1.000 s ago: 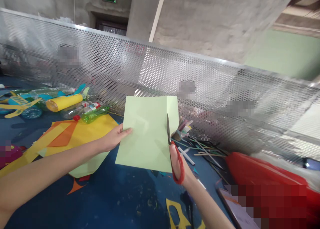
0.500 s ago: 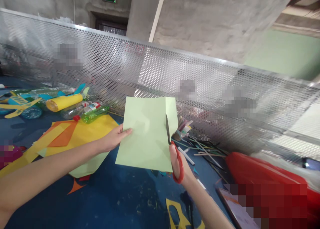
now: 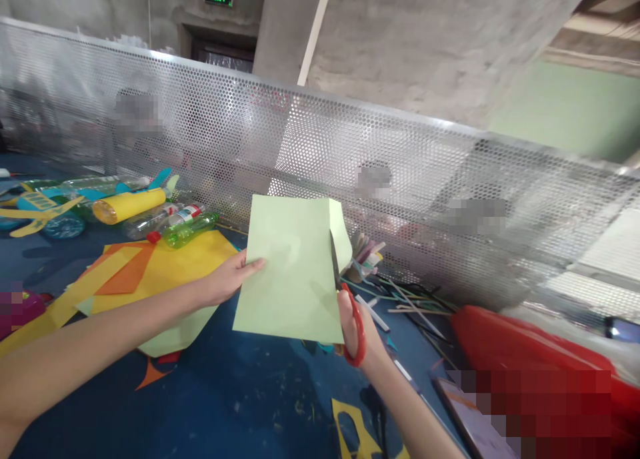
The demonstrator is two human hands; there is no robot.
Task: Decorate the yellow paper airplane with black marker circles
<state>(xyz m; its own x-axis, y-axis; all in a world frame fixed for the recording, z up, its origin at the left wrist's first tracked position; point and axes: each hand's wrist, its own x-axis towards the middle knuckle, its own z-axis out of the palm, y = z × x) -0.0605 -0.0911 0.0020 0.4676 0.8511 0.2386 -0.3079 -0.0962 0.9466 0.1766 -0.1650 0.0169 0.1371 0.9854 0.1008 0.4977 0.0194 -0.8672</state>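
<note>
A pale green sheet of paper (image 3: 287, 269) is held up above the blue table, facing me. My left hand (image 3: 231, 279) pinches its left edge, thumb on the near side. In my right hand (image 3: 354, 325) is a pair of scissors (image 3: 359, 342) with red handles, the fingers wrapped through the loops. The dark blades lie along a cut near the sheet's right side. Beyond the blades, a strip of the paper (image 3: 341, 235) bends away to the right. The lower part of the blades is partly hidden by my hand.
Coloured paper sheets (image 3: 200, 249) lie at left, with plastic bottles (image 3: 190, 231) and a yellow bottle craft (image 3: 131, 205) behind. Thin sticks (image 3: 415, 305), a red bag (image 3: 530, 345) and a tablet-like device (image 3: 473, 415) are at right. A perforated metal screen (image 3: 210, 132) bounds the table's far side.
The cut strip at the sheet's right has curled further back and leans more to the left. Both hands stay in nearly the same place.
</note>
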